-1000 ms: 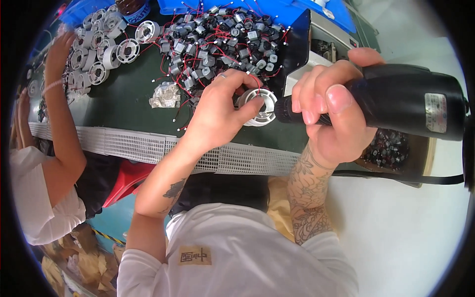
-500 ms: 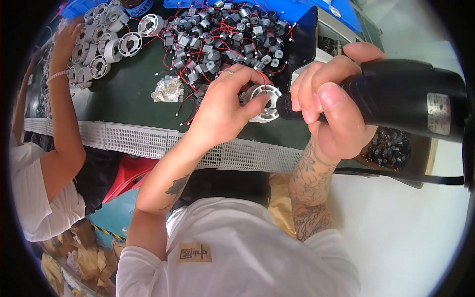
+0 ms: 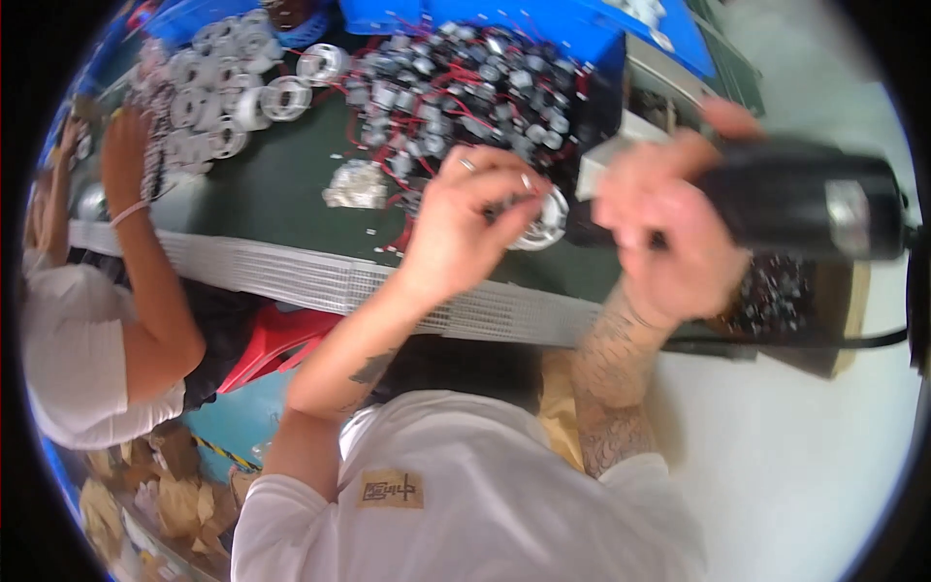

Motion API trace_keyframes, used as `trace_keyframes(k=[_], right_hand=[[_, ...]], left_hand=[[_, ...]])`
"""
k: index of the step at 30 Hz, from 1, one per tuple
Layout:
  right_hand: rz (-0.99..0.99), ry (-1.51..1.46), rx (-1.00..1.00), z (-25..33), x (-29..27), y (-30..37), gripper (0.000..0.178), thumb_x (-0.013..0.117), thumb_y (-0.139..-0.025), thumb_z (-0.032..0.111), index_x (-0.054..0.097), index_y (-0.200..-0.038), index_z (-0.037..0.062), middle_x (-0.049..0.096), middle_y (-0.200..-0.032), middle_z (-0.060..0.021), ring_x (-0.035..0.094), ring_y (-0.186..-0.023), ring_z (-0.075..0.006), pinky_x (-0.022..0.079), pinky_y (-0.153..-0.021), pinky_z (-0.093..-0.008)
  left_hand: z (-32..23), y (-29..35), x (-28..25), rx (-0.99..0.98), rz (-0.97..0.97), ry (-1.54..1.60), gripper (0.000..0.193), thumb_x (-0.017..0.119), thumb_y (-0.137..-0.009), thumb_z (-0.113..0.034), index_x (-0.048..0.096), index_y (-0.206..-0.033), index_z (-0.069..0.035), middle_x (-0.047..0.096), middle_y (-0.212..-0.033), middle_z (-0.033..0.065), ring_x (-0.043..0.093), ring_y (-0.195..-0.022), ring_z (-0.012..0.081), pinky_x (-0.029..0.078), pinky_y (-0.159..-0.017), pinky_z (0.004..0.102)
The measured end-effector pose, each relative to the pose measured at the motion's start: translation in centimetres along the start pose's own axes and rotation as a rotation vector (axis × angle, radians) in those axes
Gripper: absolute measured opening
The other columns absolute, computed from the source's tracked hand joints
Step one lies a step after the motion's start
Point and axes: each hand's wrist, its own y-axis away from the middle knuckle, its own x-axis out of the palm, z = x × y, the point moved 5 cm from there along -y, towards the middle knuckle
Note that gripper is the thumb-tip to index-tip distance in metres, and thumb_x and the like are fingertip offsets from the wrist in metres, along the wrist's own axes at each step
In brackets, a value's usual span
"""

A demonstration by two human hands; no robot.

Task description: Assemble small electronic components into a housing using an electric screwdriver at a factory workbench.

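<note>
My left hand [image 3: 465, 218] is closed round a white round plastic housing [image 3: 554, 219], with thumb and fingers gripping its near side. Above the bench, my right hand [image 3: 674, 218] grasps a black electric screwdriver [image 3: 790, 199] lying nearly level. Its dark front end points left toward the housing; blur hides whether the two touch. Just beyond my left hand spreads a heap of small grey motors [image 3: 446, 97] with red wires. A crumpled silvery-white lump [image 3: 355, 184] lies left of that hand.
Several white housings [image 3: 287, 99] stand at the far left, near a co-worker's arm [image 3: 141, 238]. Blue bins [image 3: 436, 14] line the back. A perforated white strip [image 3: 291, 274] edges the green bench [image 3: 281, 184]. A box of small parts [image 3: 776, 296] sits right of my right forearm.
The whole view has shifted and blurred. The screwdriver's front end, at the housing's edge before, now appears slightly farther from it. Both hands keep their holds. The co-worker's hand has moved lower.
</note>
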Motion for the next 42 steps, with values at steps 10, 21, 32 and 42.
trace_keyframes(k=[10, 21, 32, 42], right_hand=[[0.072, -0.243, -0.088, 0.1, -6.3, 1.1, 0.058, 0.061, -0.086, 0.017, 0.032, -0.133, -0.0017, 0.048, -0.070, -0.0048, 0.046, -0.051, -0.0146, 0.042, -0.049, -0.0297], [-0.052, -0.320, -0.004, -0.6, -5.4, 0.8, 0.058, 0.068, -0.073, 0.003, 0.038, -0.122, -0.0021, 0.048, -0.060, -0.0053, 0.046, -0.046, -0.0148, 0.042, -0.045, -0.0307], [-0.052, -0.169, 0.009, -1.7, -6.0, 1.0, 0.057, 0.066, -0.082, 0.018, 0.037, -0.128, -0.0008, 0.045, -0.065, -0.0027, 0.042, -0.050, -0.0124, 0.038, -0.047, -0.0282], [-0.030, -0.153, 0.010, -1.5, -6.2, 1.3, 0.058, 0.066, -0.084, 0.022, 0.036, -0.128, -0.0008, 0.045, -0.063, -0.0036, 0.042, -0.047, -0.0124, 0.037, -0.043, -0.0279]], left_hand=[[1.2, -2.8, -14.7, -0.361, -0.332, -0.146, 0.016, 0.067, -0.085, -0.013, 0.072, -0.094, -0.002, 0.070, -0.086, 0.0075, 0.063, -0.077, 0.0099, 0.049, -0.068, 0.0256], [-0.2, -13.7, -19.2, -0.079, -0.305, -0.417, 0.023, 0.066, -0.084, -0.015, 0.068, -0.104, -0.003, 0.070, -0.091, 0.0080, 0.065, -0.082, 0.0136, 0.051, -0.071, 0.0272], [16.1, -34.8, 2.8, -0.200, 0.717, -1.137, 0.030, 0.058, -0.079, -0.016, 0.070, -0.103, -0.005, 0.066, -0.110, 0.0177, 0.064, -0.101, 0.0306, 0.050, -0.085, 0.0439], [11.0, -32.5, 1.4, -0.065, 0.444, -1.093, 0.050, 0.067, -0.079, -0.022, 0.057, -0.126, -0.009, 0.058, -0.123, 0.0167, 0.055, -0.116, 0.0342, 0.049, -0.090, 0.0442]])
